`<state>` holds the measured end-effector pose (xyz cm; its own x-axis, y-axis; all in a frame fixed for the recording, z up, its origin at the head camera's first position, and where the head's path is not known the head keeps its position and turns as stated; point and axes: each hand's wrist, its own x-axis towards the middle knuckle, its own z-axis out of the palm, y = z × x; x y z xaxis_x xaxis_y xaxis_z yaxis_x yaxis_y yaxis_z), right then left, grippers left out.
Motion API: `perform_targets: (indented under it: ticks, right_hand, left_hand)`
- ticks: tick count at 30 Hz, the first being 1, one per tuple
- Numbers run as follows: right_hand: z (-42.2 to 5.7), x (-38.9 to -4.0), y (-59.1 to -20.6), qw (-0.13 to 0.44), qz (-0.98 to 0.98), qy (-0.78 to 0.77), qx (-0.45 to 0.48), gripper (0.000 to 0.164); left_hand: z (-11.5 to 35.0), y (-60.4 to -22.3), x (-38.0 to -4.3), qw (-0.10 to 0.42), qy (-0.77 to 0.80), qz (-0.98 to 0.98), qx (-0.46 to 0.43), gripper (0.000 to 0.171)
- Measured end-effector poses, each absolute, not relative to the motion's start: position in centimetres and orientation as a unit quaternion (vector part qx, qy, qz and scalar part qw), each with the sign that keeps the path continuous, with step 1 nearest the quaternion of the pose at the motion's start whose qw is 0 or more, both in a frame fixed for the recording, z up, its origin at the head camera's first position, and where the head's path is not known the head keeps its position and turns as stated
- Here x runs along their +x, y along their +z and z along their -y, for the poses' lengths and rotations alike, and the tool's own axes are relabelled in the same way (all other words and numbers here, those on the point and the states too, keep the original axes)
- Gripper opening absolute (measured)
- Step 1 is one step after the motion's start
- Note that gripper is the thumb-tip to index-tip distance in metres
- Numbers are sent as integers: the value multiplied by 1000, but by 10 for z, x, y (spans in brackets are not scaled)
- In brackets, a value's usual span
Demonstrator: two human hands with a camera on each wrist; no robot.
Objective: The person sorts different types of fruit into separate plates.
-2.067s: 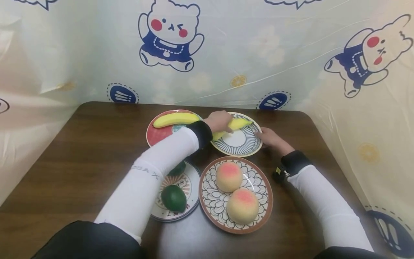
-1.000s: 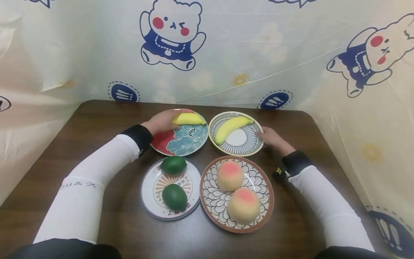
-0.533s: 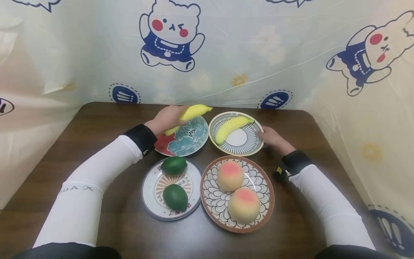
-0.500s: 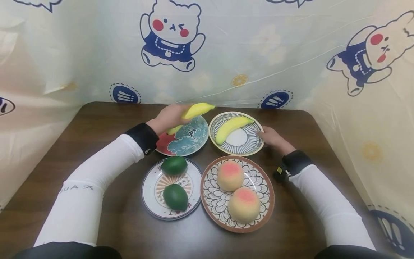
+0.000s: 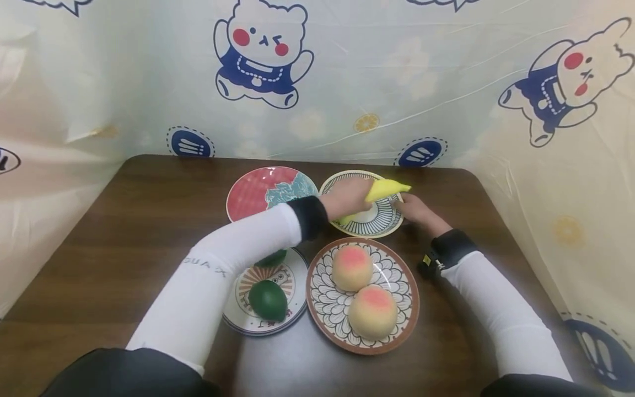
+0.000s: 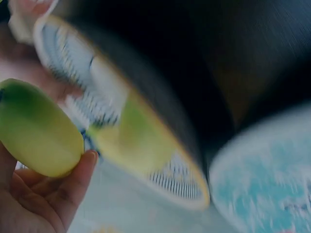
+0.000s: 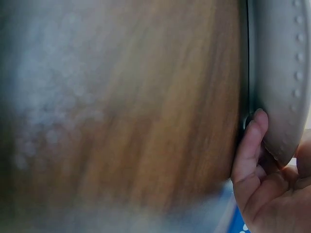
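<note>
In the head view my left hand (image 5: 349, 197) holds a yellow banana (image 5: 389, 189) over the striped bowl (image 5: 384, 214). The left wrist view has this banana (image 6: 41, 128) up close, its end greenish, pinched between thumb and fingers. A second banana (image 6: 138, 138) lies in the bowl; from the head my left hand mostly covers it. At the bowl's right side my right hand (image 5: 416, 211) grips the rim. The right wrist view shows its fingers (image 7: 252, 145) against the bowl's pale outer wall (image 7: 277, 73), with the thumb over the rim.
Left of the bowl stands a red and teal plate (image 5: 248, 193). Nearer, a brown-rimmed plate (image 5: 317, 317) bears two peaches (image 5: 373, 313). Beside it a white plate (image 5: 238, 317) holds two dark green fruits (image 5: 268, 300), partly behind my left sleeve. A patterned curtain (image 5: 337, 66) hangs behind the table.
My left hand has lifted the banana off the red and teal plate and carried it right, over the striped bowl. My right hand has stayed at the bowl's rim.
</note>
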<state>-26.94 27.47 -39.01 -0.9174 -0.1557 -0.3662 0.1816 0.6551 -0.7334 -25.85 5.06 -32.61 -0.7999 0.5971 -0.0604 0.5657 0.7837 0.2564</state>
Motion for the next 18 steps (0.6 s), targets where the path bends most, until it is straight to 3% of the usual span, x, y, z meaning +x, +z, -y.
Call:
perform_targets:
  ticks: [8, 18]
  right_hand:
    - [-272, -271, -391, 194, -883, -426, 8, 39]
    - [-270, -267, -396, 222, -881, -417, 20, 40]
  left_hand:
    - [-70, -349, -251, 60, 75, -959, 267, 33]
    - [-66, -361, -256, 55, 9, -965, 255, 30]
